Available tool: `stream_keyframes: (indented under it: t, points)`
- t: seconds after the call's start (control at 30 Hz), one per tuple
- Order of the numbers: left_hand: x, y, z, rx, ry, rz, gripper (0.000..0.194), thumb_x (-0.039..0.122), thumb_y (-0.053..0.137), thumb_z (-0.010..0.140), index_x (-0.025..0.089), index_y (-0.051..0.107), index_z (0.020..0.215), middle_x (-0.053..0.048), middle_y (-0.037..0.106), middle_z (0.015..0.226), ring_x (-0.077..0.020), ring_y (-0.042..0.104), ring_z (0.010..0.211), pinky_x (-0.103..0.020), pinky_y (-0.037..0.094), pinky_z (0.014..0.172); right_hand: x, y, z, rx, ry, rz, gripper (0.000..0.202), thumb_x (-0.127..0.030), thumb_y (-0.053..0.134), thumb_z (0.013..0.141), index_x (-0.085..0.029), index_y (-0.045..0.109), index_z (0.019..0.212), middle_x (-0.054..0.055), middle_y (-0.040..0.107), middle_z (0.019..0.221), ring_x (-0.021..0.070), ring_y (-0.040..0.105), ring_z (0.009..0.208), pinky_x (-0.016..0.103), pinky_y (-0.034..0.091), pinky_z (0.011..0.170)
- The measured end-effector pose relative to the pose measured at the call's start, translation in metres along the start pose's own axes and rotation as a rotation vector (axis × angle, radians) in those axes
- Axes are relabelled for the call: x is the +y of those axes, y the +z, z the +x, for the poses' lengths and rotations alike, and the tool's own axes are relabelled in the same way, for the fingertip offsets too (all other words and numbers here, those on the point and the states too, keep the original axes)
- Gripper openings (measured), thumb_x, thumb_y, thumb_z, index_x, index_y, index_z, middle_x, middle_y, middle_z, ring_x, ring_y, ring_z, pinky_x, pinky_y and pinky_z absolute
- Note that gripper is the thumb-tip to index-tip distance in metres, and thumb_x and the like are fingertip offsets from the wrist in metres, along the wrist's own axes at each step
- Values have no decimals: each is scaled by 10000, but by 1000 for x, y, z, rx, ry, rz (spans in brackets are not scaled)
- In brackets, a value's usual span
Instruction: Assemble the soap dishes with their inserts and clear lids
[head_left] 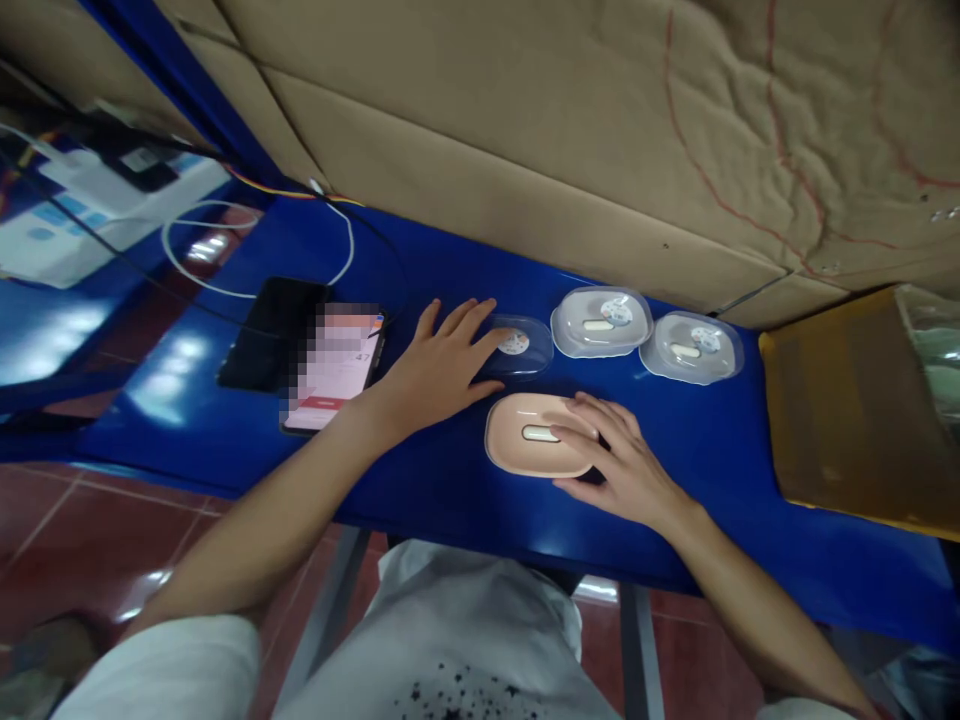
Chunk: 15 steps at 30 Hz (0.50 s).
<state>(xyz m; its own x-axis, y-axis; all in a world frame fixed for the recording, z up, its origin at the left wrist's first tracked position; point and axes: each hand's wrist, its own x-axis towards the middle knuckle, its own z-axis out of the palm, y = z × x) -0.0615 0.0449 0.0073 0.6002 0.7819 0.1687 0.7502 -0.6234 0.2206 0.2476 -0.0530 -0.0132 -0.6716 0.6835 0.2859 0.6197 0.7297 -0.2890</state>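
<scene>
A shallow pink plastic box [541,434] with rounded corners and a small white oblong piece in its middle lies on the blue table [450,490]. My right hand [619,455] grips its right end, fingers over the rim and thumb at the near side. Just behind the box rests a clear plastic lid [534,352] with a round sticker. My left hand [442,365] is spread at the lid's left side, fingertips reaching its edge; whether they press on it I cannot tell. Two white boxes under clear lids, one [600,322] nearer the middle and another [691,347] farther right, stand behind my right hand.
A phone [337,370] with a lit, partly blurred screen lies on the left beside a black flat object [270,335]. Cables [352,245] trail at the back left. A cardboard wall [480,150] borders the far edge, and a cardboard box [847,420] stands on the right.
</scene>
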Motion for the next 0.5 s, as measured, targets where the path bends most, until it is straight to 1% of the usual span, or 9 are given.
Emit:
stream_keyframes:
  t: [0.03,0.1,0.17,0.2,0.27,0.33,0.4,0.43,0.5]
  points:
    - [3,-3,-1,26,33,-8,492,307,710,1022,210,590,1489,-226,427,1704,-458,432,1567,-744,281,1268,0,0,0,0,3,3,693,-404,749,1006,-303,462,1629,151,577,1606,360,471,1570,601,445,1228]
    - [11,-11,-4,56,139,-78,396,319,639,1072,218,617,1454,-192,502,1652,-402,501,1521,-663,351,1256,0,-1,0,2,12,8,707,-412,740,1012,-308,441,1644,147,571,1616,363,471,1572,604,451,1230]
    - [19,-16,-6,21,267,-165,374,375,617,1092,226,633,1435,-163,570,1584,-352,571,1445,-564,435,1207,1,-1,-1,8,13,10,689,-425,735,1016,-293,460,1633,160,562,1621,371,471,1572,605,467,1221]
    - [22,-17,-7,-15,318,-194,397,408,638,1083,231,634,1439,-157,586,1561,-347,586,1419,-541,451,1189,2,-1,-1,10,13,11,667,-428,734,1018,-289,481,1620,164,555,1627,375,465,1576,604,477,1213]
    - [26,-16,-8,-95,368,-210,520,478,716,1033,243,612,1484,-159,586,1553,-364,579,1415,-550,432,1199,3,0,-2,0,18,18,621,-425,727,1024,-304,515,1596,150,532,1653,379,441,1591,604,492,1204]
    - [27,-13,-8,-152,364,-209,702,570,790,959,254,563,1544,-164,571,1570,-384,552,1440,-571,391,1226,4,0,-3,-14,35,30,593,-422,718,1031,-335,529,1586,122,524,1667,377,425,1601,611,494,1205]
    - [27,-10,-8,-184,351,-216,861,650,835,885,260,517,1584,-168,542,1602,-399,524,1468,-584,354,1245,4,-1,-3,-14,43,40,582,-427,718,1032,-341,538,1579,114,541,1651,373,422,1603,620,490,1213]
    - [27,-9,-8,-193,346,-219,906,664,849,862,262,501,1596,-168,526,1620,-405,509,1482,-590,335,1253,4,0,-3,-10,40,40,577,-430,720,1031,-335,545,1573,118,548,1641,372,419,1604,623,489,1215]
    - [27,-9,-9,-206,350,-224,919,629,871,852,263,487,1602,-162,514,1638,-406,493,1500,-593,308,1262,4,0,-4,-6,27,35,566,-434,722,1030,-317,559,1559,130,547,1635,374,411,1606,625,490,1214]
